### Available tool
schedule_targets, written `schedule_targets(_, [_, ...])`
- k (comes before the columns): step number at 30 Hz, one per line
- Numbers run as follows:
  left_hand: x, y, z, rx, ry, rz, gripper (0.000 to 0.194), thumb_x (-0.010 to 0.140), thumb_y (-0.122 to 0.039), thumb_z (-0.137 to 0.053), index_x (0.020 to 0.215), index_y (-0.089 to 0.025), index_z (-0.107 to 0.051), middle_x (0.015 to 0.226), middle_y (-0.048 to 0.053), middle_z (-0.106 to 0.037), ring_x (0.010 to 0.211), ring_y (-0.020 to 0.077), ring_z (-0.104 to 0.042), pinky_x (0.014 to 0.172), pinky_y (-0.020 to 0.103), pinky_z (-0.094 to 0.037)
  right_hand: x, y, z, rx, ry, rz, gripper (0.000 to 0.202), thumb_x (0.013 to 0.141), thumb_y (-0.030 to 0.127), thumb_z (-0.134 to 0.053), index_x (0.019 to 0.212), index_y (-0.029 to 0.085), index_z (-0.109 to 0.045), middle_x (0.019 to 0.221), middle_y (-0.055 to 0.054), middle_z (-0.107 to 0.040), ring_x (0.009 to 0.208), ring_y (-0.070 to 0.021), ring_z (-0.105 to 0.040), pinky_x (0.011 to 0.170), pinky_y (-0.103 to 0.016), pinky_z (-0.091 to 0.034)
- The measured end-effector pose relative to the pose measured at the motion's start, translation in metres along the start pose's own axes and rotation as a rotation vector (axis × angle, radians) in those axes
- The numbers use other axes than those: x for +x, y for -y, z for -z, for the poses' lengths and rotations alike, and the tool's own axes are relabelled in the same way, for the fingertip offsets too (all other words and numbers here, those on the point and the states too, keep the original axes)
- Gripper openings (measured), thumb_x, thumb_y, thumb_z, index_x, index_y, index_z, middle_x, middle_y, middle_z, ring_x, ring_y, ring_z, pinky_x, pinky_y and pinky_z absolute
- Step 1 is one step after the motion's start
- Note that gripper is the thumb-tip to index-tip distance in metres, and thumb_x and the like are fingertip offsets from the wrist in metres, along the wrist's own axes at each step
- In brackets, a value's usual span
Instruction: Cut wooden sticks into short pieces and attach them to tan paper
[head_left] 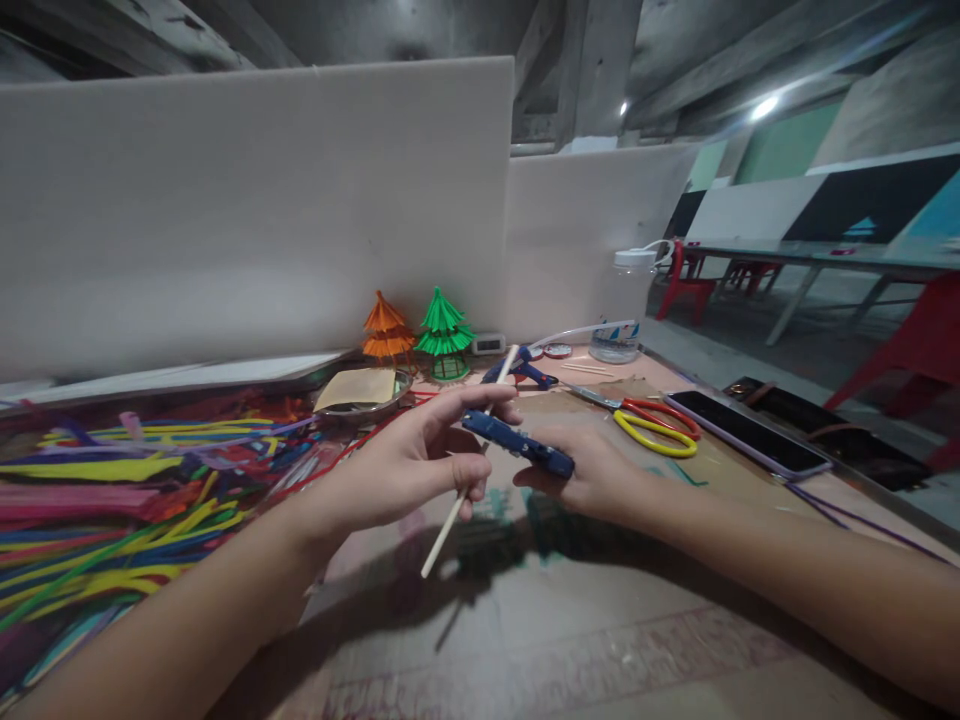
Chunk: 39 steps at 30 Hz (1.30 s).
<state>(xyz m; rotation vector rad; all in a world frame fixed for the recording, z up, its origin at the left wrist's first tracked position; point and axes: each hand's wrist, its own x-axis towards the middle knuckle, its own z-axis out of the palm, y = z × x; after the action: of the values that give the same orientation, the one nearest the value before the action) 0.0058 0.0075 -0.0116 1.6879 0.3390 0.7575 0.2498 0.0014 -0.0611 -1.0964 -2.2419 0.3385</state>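
Observation:
My left hand (420, 450) is closed around a thin pale wooden stick (444, 540), which slants from upper right to lower left above the table. My right hand (600, 465) grips a dark blue hand tool (517, 440). Its far end reaches the stick by the left fingertips; whether it touches is unclear. The tool's exact kind does not show. Behind both hands lies a blue glue gun (529, 368) with a long translucent glue stick in it. Scissors (656, 425) with red and yellow handles rest beyond my right hand.
Bundles of coloured pipe cleaners (127, 510) cover the left side. An orange pagoda-like model (387, 330) and a green one (444, 335) stand at the back, near a metal bowl (401, 385). A phone (750, 432) and a clear bottle (619, 300) are on the right.

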Motion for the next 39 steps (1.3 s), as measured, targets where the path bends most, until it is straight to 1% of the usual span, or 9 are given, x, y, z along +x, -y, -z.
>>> schedule_targets(4, [0.000,-0.007,0.016,0.115,-0.100,-0.076,0.048,0.095,-0.017,-0.067,0.139,-0.034,-0.056,0.139,0.007,-0.055,0.067,0.0043,-0.060,0.059,0.019,-0.060,0.002,-0.006,0.002,-0.127,-0.002,0.037,0.016,0.085,0.034,-0.069,0.092,0.021,-0.061,0.092,-0.005,-0.069,0.082,-0.0215,-0.062,0.070,-0.032,-0.046])
schedule_targets(8, [-0.005,-0.020,0.018,0.189,-0.143,-0.153,0.050,0.095,-0.014,-0.065,0.140,-0.034,-0.053,0.150,0.008,-0.048,0.068,0.0039,-0.058,0.057,0.017,-0.059,0.005,-0.017,-0.004,-0.366,0.078,0.061,0.039,0.073,0.019,-0.074,0.109,0.018,-0.062,0.108,-0.011,-0.068,0.101,-0.0289,-0.063,0.084,-0.039,-0.048])
schedule_targets(14, [-0.016,-0.030,-0.007,0.209,-0.095,-0.265,0.057,0.095,-0.011,-0.065,0.142,-0.039,-0.050,0.157,0.005,-0.044,0.072,0.0053,-0.061,0.063,0.019,-0.062,0.013,-0.034,-0.011,-0.414,0.155,-0.094,0.068,0.076,0.068,-0.075,0.120,0.018,-0.063,0.118,-0.016,-0.065,0.111,-0.0363,-0.059,0.091,-0.049,-0.049])
schedule_targets(22, [-0.016,-0.025,-0.010,0.336,-0.124,-0.304,0.062,0.091,-0.011,-0.072,0.142,-0.039,-0.050,0.157,0.006,-0.044,0.073,0.0049,-0.061,0.065,0.017,-0.059,0.013,-0.040,-0.008,-0.432,0.149,-0.058,0.079,0.080,0.073,-0.067,0.137,0.019,-0.060,0.137,-0.020,-0.060,0.128,-0.0407,-0.054,0.106,-0.056,-0.042])
schedule_targets(25, [-0.014,-0.021,-0.010,0.484,-0.192,-0.273,0.058,0.091,-0.016,-0.073,0.143,-0.032,-0.051,0.140,0.009,-0.058,0.074,0.0072,-0.061,0.066,0.019,-0.057,0.014,-0.034,-0.006,-0.416,0.141,-0.028,0.074,0.081,0.069,-0.069,0.134,0.017,-0.063,0.139,-0.020,-0.060,0.129,-0.0410,-0.054,0.108,-0.058,-0.040])
schedule_targets(27, [-0.012,-0.014,-0.010,0.585,-0.234,-0.243,0.056,0.092,-0.017,-0.071,0.144,-0.028,-0.051,0.110,0.005,-0.068,0.072,0.0094,-0.061,0.070,0.022,-0.056,0.015,-0.028,-0.003,-0.248,0.118,-0.045,0.051,0.089,0.057,-0.067,0.122,0.019,-0.068,0.128,-0.017,-0.067,0.120,-0.0362,-0.060,0.104,-0.054,-0.044])
schedule_targets(30, [-0.006,0.003,-0.012,0.707,-0.229,-0.181,0.057,0.091,-0.013,-0.068,0.144,-0.026,-0.052,0.081,-0.001,-0.064,0.069,0.0122,-0.059,0.069,0.025,-0.054,0.017,-0.014,-0.002,0.203,0.064,-0.117,0.027,0.097,0.041,-0.056,0.104,0.020,-0.072,0.107,-0.011,-0.075,0.102,-0.0265,-0.068,0.094,-0.045,-0.051])
schedule_targets(36, [0.000,0.032,-0.017,0.772,-0.041,-0.121,0.048,0.090,-0.013,-0.066,0.135,-0.029,-0.062,0.125,0.008,-0.069,0.100,0.0210,-0.066,0.090,0.037,-0.055,0.011,0.007,-0.008,1.052,0.094,-0.257,0.026,0.081,0.029,-0.068,0.105,0.020,-0.071,0.096,-0.006,-0.072,0.081,-0.0171,-0.067,0.073,-0.031,-0.054])
schedule_targets(39, [0.000,0.035,-0.014,0.728,-0.060,-0.042,0.045,0.090,-0.019,-0.069,0.134,-0.030,-0.065,0.131,0.009,-0.068,0.115,0.0247,-0.064,0.100,0.042,-0.052,0.009,0.010,-0.007,1.240,0.129,-0.271,0.036,0.074,0.022,-0.068,0.110,0.021,-0.071,0.106,-0.007,-0.072,0.088,-0.0178,-0.067,0.077,-0.031,-0.054])
